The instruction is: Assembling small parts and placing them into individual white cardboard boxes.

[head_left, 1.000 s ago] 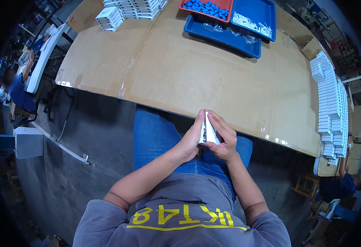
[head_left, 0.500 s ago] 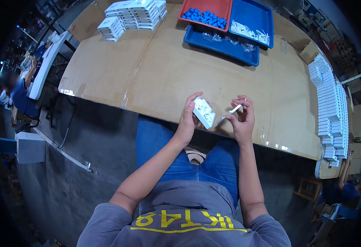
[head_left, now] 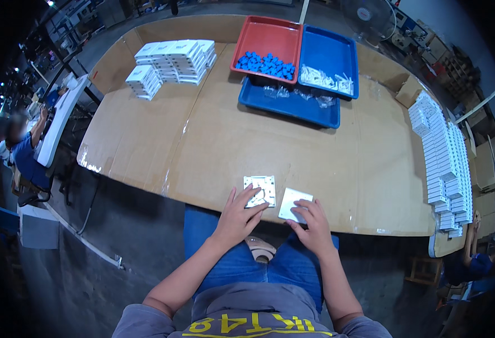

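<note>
Steadying, seemingly, a white housing (head_left: pixel 268 185) and, just right, a white plate (head_left: pixel 288 201) near the counter's edge (head_left: pixel 366 232), left hand (head_left: pixel 236 218) and right hand (head_left: pixel 313 226) rest loosely spread fingers there, the next move needing rim grips.

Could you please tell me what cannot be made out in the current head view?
All in the head view:
- Open-faced white square: its lower left part is hidden by fingers of the left hand.
- Plain white square: its lower right part is covered by the right hand.
- Lower blue tray: its far part is hidden by the red tray and upper blue tray.
- Blue pieces: too small for exact shapes.
</note>
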The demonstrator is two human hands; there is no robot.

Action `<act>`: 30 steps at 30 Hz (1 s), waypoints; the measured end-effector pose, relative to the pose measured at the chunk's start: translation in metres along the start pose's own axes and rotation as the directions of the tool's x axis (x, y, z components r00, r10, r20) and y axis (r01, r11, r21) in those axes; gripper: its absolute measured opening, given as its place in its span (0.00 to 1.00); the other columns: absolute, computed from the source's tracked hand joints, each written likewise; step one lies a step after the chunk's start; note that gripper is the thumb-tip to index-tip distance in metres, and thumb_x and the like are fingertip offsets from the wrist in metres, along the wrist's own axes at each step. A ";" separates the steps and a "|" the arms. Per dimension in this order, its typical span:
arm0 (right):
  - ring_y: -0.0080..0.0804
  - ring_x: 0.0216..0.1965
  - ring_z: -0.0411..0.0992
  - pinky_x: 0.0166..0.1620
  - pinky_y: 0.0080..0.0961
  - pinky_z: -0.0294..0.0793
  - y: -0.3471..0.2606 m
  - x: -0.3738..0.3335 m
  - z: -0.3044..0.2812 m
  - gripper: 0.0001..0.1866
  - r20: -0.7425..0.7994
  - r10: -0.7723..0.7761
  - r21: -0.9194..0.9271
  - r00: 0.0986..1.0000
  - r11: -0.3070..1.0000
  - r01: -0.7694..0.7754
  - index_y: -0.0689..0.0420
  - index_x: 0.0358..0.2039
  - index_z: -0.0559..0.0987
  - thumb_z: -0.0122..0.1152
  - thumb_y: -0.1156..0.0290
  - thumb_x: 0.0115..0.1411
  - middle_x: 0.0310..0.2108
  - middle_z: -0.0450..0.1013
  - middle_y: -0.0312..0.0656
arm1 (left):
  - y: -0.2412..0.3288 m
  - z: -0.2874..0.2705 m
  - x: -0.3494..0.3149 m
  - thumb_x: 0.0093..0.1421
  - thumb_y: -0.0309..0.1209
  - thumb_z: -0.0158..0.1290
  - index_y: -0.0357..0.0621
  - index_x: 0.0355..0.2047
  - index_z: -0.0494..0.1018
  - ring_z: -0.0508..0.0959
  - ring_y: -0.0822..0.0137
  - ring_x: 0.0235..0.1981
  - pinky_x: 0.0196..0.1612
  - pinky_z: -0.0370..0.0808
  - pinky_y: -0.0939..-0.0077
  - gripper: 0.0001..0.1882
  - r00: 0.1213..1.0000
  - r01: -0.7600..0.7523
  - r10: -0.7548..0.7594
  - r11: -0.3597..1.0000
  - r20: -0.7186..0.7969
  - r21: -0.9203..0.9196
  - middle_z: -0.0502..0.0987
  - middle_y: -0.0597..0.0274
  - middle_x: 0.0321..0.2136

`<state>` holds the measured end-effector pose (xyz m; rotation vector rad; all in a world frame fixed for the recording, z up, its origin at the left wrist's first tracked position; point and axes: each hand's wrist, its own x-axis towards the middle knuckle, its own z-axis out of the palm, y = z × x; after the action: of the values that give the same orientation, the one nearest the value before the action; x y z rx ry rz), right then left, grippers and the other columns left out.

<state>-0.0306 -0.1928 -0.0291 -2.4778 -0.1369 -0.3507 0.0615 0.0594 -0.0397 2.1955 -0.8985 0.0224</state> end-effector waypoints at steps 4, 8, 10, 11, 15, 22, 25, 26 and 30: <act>0.47 0.61 0.73 0.71 0.63 0.59 0.013 0.020 0.005 0.18 0.000 0.054 -0.022 0.999 0.998 -0.054 0.57 0.49 0.82 0.70 0.61 0.63 0.57 0.76 0.43 | -0.010 0.004 0.021 0.65 0.30 0.59 0.52 0.49 0.85 0.65 0.47 0.72 0.74 0.53 0.34 0.13 1.000 0.028 -0.028 1.000 -0.003 -0.002 0.72 0.55 0.65; 0.46 0.66 0.70 0.73 0.64 0.53 0.027 0.058 0.008 0.21 -0.032 0.085 -0.060 0.996 0.994 -0.087 0.58 0.55 0.81 0.67 0.60 0.66 0.61 0.74 0.45 | -0.014 0.008 0.056 0.65 0.32 0.59 0.49 0.46 0.85 0.67 0.47 0.70 0.75 0.55 0.39 0.11 0.994 0.071 -0.070 0.997 -0.089 0.010 0.74 0.53 0.62; 0.47 0.67 0.68 0.74 0.66 0.50 0.031 0.072 0.007 0.22 -0.012 0.105 -0.042 0.994 0.994 -0.105 0.58 0.56 0.81 0.66 0.61 0.66 0.62 0.73 0.45 | -0.017 0.011 0.068 0.65 0.32 0.59 0.48 0.46 0.85 0.68 0.47 0.70 0.75 0.56 0.40 0.11 0.990 0.086 -0.087 0.996 -0.107 -0.010 0.74 0.53 0.61; 0.47 0.68 0.68 0.74 0.67 0.50 0.031 0.076 0.007 0.21 0.008 0.115 -0.057 0.993 0.992 -0.115 0.59 0.56 0.81 0.65 0.61 0.67 0.62 0.73 0.45 | -0.019 0.011 0.073 0.65 0.33 0.59 0.48 0.45 0.85 0.68 0.47 0.69 0.75 0.57 0.42 0.11 0.987 0.102 -0.105 0.994 -0.124 -0.031 0.74 0.53 0.61; 0.46 0.67 0.68 0.74 0.67 0.49 0.025 0.084 0.006 0.20 0.041 0.151 -0.074 0.988 0.986 -0.148 0.58 0.55 0.82 0.66 0.62 0.66 0.61 0.74 0.45 | -0.021 0.017 0.072 0.64 0.33 0.61 0.47 0.43 0.84 0.68 0.47 0.69 0.74 0.60 0.46 0.10 0.980 0.101 -0.110 0.993 -0.167 -0.059 0.75 0.52 0.60; 0.42 0.56 0.75 0.69 0.64 0.59 0.016 0.101 -0.007 0.12 0.017 0.121 -0.099 0.993 0.988 -0.119 0.57 0.42 0.86 0.68 0.63 0.64 0.50 0.78 0.41 | -0.021 0.014 0.074 0.60 0.27 0.63 0.43 0.40 0.85 0.70 0.45 0.68 0.72 0.64 0.46 0.08 0.972 0.062 -0.099 0.983 -0.212 -0.174 0.78 0.53 0.58; 0.44 0.48 0.78 0.59 0.46 0.72 0.022 0.139 -0.016 0.09 -0.104 0.075 -0.068 0.992 0.994 -0.083 0.56 0.40 0.85 0.67 0.67 0.63 0.41 0.81 0.41 | -0.023 0.015 0.074 0.60 0.28 0.63 0.43 0.43 0.84 0.70 0.47 0.69 0.72 0.64 0.46 0.10 0.974 0.046 -0.080 0.986 -0.211 -0.161 0.80 0.55 0.56; 0.44 0.48 0.78 0.59 0.46 0.72 0.027 0.158 -0.018 0.09 -0.108 0.074 -0.063 0.991 0.995 -0.081 0.56 0.40 0.85 0.67 0.67 0.63 0.41 0.81 0.41 | -0.023 0.014 0.074 0.60 0.29 0.63 0.44 0.44 0.84 0.70 0.48 0.69 0.73 0.64 0.45 0.12 0.975 0.053 -0.089 0.983 -0.204 -0.174 0.80 0.56 0.56; 0.48 0.47 0.78 0.49 0.45 0.78 0.053 0.240 -0.018 0.10 -0.191 0.032 -0.054 0.981 0.998 -0.043 0.56 0.44 0.84 0.64 0.68 0.64 0.42 0.80 0.46 | -0.021 0.008 0.073 0.59 0.30 0.64 0.45 0.46 0.83 0.70 0.50 0.69 0.73 0.62 0.43 0.14 0.981 0.047 -0.084 0.979 -0.177 -0.200 0.80 0.57 0.57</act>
<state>0.2053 -0.2422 0.0223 -2.4839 -0.0013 -0.5793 0.1273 0.0207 -0.0388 2.0023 -0.6937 0.1011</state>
